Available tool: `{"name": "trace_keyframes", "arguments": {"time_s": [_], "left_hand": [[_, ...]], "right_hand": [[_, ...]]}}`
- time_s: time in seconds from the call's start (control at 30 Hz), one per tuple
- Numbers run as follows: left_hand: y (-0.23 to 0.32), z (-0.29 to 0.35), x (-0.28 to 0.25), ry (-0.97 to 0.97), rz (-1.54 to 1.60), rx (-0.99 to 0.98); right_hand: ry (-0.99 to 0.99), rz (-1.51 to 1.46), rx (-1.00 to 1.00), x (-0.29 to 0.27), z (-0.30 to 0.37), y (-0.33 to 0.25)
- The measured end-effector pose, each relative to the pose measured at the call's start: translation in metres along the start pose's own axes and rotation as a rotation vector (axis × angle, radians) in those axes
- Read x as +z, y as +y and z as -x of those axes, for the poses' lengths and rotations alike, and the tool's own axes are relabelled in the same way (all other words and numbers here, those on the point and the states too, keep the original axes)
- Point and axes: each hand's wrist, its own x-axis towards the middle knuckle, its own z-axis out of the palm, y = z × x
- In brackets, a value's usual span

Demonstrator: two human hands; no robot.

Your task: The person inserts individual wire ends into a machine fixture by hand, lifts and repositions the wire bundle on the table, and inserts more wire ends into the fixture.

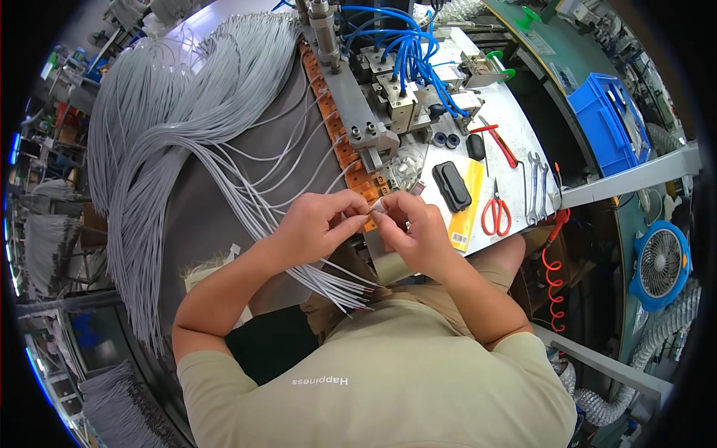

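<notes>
Head view, centre of frame: left hand [317, 224] and right hand [414, 233] brought together just below the orange terminal strip [340, 138], fingertips nearly touching. Left fingers pinched narrow on a single thin grey wire [328, 263], fed in from the fanned ends at lower centre. Right fingers closed around a small pale connector piece [379, 207], right at the meeting point of both hands. Looks like the threading step, wire end being lined up with the connector; judged mid-insertion, not yet seated. Next move likely calling for a steady, straight push of the wire tip, fine alignment, little force.

Edges and room now. Directly above the hands, the grey metal press fixture [358, 112] with its blue air hoses [403, 45], close by, so little clearance upward. Left half of frame filled with the big grey wire bundle [164, 134] draped over the dark bench, loose strands crossing toward the hands, snag risk there. Right of the hands, black oblong case [451, 185] on a yellow card, then red-handled scissors [496, 213] and wrenches [535, 187] near the white table's edge [523, 131]. Open room mostly low centre, between hands and torso.
</notes>
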Motion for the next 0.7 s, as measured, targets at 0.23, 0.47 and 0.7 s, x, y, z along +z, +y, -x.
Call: {"name": "trace_keyframes", "arguments": {"time_s": [0.23, 0.47, 0.7], "left_hand": [[-0.001, -0.001, -0.004, -0.084, 0.325, -0.202], [-0.003, -0.002, 0.005, 0.149, -0.07, 0.006], [0.001, 0.007, 0.007, -0.192, -0.542, 0.401]], "right_hand": [[0.02, 0.344, -0.641, -0.01, -0.015, 0.01], [0.208, 0.411, -0.523, -0.005, -0.025, 0.017], [0.194, -0.053, 0.122, -0.011, -0.032, 0.043]]}}
